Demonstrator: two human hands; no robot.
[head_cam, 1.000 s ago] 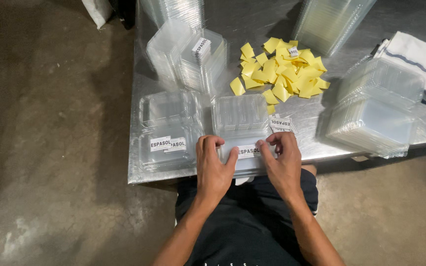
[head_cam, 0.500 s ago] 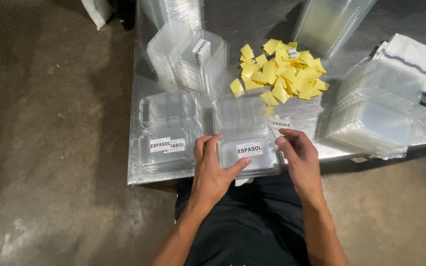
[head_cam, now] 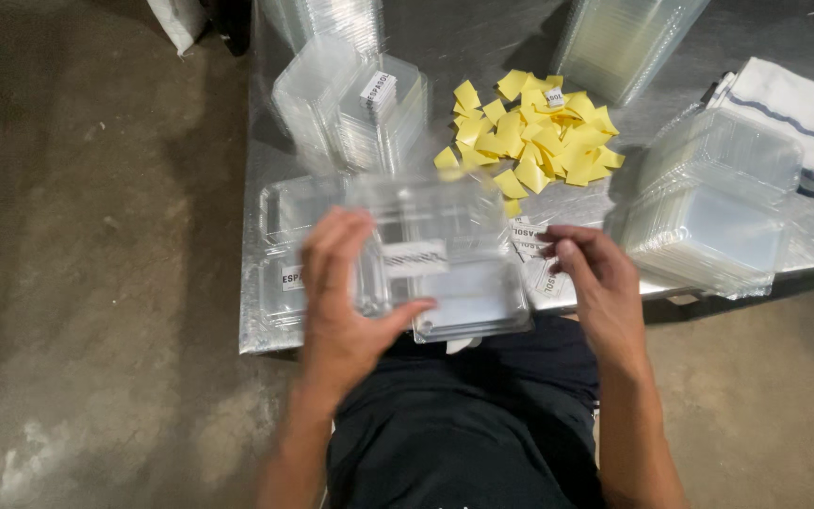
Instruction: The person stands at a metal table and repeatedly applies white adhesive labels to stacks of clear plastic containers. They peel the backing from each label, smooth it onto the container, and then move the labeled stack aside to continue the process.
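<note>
Left hand (head_cam: 346, 302) clasps a clear labelled clamshell (head_cam: 440, 264) above the desk's (head_cam: 266, 330) near edge; the right hand (head_cam: 591, 283) hovers loose, grasping nothing. The thin, one-sided grip could slip — dropping it to the floor (head_cam: 96, 283). Stacked containers (head_cam: 708, 212) and yellow slips (head_cam: 534, 137) crowd the desk — little open room.

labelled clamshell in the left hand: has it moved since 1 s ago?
Yes. The clear clamshell is lifted by the left hand off the steel table, its near edge now past the table's front edge.
</note>
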